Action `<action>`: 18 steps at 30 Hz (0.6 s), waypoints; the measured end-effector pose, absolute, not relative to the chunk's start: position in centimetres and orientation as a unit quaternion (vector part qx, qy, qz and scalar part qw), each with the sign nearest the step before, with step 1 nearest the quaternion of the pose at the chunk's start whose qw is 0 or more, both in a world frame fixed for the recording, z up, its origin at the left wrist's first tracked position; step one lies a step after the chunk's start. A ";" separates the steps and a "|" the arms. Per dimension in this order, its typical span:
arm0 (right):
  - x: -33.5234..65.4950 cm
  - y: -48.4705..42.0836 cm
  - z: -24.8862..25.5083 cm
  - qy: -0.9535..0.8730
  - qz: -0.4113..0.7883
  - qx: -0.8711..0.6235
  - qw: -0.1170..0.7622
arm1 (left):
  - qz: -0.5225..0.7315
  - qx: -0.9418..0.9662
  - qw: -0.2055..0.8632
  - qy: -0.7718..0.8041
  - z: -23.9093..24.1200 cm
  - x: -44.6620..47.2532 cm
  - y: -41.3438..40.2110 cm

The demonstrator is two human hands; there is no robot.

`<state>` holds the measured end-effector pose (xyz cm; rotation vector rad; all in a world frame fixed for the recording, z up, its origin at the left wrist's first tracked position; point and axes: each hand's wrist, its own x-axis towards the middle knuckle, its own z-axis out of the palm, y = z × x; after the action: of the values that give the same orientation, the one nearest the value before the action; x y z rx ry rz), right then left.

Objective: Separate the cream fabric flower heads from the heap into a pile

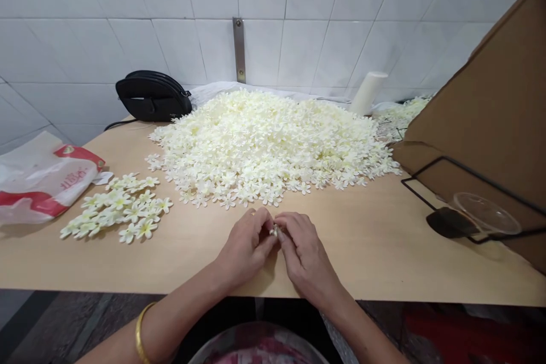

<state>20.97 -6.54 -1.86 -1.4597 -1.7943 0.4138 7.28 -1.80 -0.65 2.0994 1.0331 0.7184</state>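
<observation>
Small cream-white artificial flower piece [275,231] sits pinched between the fingertips of both hands, just above the pale wooden tabletop [384,250] near its front edge. So little of it shows that I cannot tell whether it is one flower or two parts pressed together. The left hand [247,245] and the right hand [305,251] are both closed on it, thumbs and forefingers meeting tip to tip, the other fingers curled under. The grip looks to me like the weak point: a flower piece this small and light, held only at the fingertips, could spring out if the pinch loosens or the hands pull unevenly, and this close to the edge it could drop to the dark floor [63,318] below. Too hard a squeeze or twist could crease or tear a petal. The large heap of loose cream-white flowers [273,136] lies just beyond the knuckles, so a forward sweep of a hand could scatter its near fringe or lose a dropped piece among the rest. To the left, apart from the heap, a small cluster of flowers with yellow-green centres [119,210] lies beside a red-and-white plastic bag [38,182]. A swing of the left forearm, with its gold bangle [143,333], could drag through them and mix the two lots.
</observation>
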 end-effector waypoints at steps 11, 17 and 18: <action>22.6 -0.9 0.3 -0.515 0.454 -0.528 0.499 | 0.252 0.582 0.687 0.355 1.7 8.7 3.9; 23.2 0.4 -0.1 -0.447 0.605 -0.414 0.512 | 0.259 0.547 0.723 0.332 0.8 7.7 5.6; 23.3 0.3 -0.2 -0.444 0.614 -0.404 0.512 | 0.255 0.542 0.730 0.329 0.7 7.5 5.7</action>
<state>23.27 0.30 -0.17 -0.9726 -1.0681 1.4779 7.55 5.67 0.70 1.1943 0.7234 0.5623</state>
